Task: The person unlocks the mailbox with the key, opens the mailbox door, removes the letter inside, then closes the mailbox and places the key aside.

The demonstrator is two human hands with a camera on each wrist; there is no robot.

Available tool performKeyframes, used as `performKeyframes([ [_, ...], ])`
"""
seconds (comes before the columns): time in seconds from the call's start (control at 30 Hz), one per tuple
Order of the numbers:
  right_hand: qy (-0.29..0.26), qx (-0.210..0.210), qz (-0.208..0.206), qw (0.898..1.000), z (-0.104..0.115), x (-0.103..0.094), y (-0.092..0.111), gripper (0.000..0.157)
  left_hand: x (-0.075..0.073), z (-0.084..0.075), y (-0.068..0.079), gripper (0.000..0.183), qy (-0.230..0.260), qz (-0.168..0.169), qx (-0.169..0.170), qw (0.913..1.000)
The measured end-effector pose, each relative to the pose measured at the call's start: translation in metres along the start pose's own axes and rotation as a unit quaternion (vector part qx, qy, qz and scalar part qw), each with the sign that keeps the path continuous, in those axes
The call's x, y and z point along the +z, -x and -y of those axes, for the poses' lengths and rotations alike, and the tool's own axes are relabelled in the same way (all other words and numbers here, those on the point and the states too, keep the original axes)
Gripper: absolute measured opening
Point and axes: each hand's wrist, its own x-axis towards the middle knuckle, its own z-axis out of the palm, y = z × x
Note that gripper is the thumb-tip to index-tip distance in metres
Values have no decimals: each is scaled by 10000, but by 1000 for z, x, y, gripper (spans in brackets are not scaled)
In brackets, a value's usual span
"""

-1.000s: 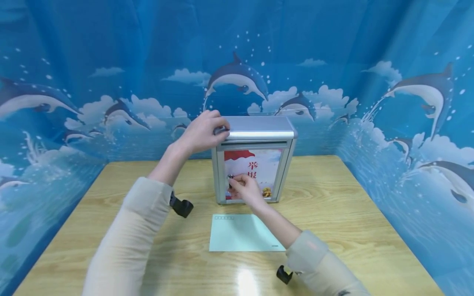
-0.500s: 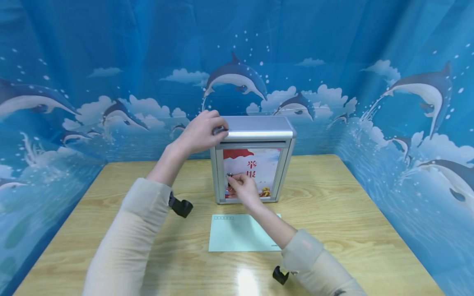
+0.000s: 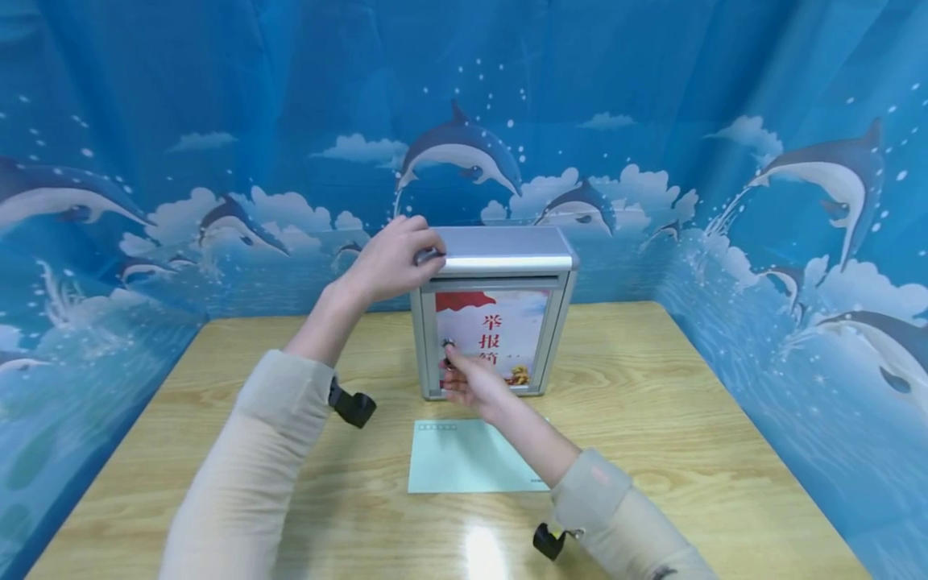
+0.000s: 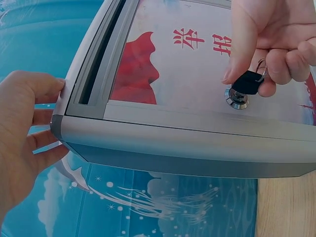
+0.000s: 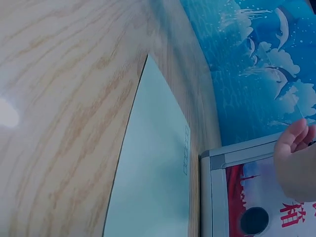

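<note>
A silver letter box [image 3: 502, 242] with a printed front stands upright on the table. My left hand [image 3: 395, 256] grips its upper left corner; in the left wrist view the thumb of that hand [image 4: 24, 113] lies on the top edge and the fingers bend round the side. My right hand [image 3: 480, 387] is at the round lock [image 4: 237, 100] on the box's front. Between thumb and fingers it pinches a black-headed key [image 4: 248, 83] on a metal ring, its blade at the lock. How far the blade sits in is hidden.
A pale green envelope [image 3: 464, 459] lies flat on the wooden table [image 3: 638, 419], just in front of the box and under my right forearm. A narrow slot [image 3: 500, 283] runs below the box's top edge. Blue dolphin curtains [image 3: 290, 97] enclose the back and sides.
My right hand has turned at the lock, palm rolling upward, and its fingers now sit lower beneath the key. More of the red lettering shows. The left hand keeps its place.
</note>
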Motion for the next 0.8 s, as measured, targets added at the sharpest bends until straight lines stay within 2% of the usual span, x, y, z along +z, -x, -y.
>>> performKeyframes([
  [0.2, -120, 74, 304, 9994, 1, -1, -3, 31, 1, 2, 0, 14, 1, -88, 62, 9999],
  [0.3, -63, -44, 556, 9984, 0, -3, -6, 29, 2, 2, 0, 14, -11, -106, 73, 9999],
  [0.33, -101, -127, 752, 9970, -1, -6, -8, 29, 2, 2, 0, 14, -18, -104, 69, 9999],
  [0.4, -63, -211, 838, 9962, -2, -7, -9, 29, 3, 2, 0, 15, -22, -97, 63, 9999],
  [0.53, 117, -185, 621, 9978, -1, -5, -9, 30, 3, 1, 0, 16, -35, -85, 49, 9999],
  [0.57, 226, -117, 405, 9989, 1, -2, -7, 30, 3, 1, 0, 16, -39, -88, 49, 9999],
  [0.63, 431, -36, 225, 9988, 8, 2, -1, 29, 3, 1, 0, 16, -69, -91, 43, 9999],
  [0.8, 804, -183, -191, 9964, 11, 6, 0, 29, 2, 1, -1, 17, -125, -72, -14, 9999],
])
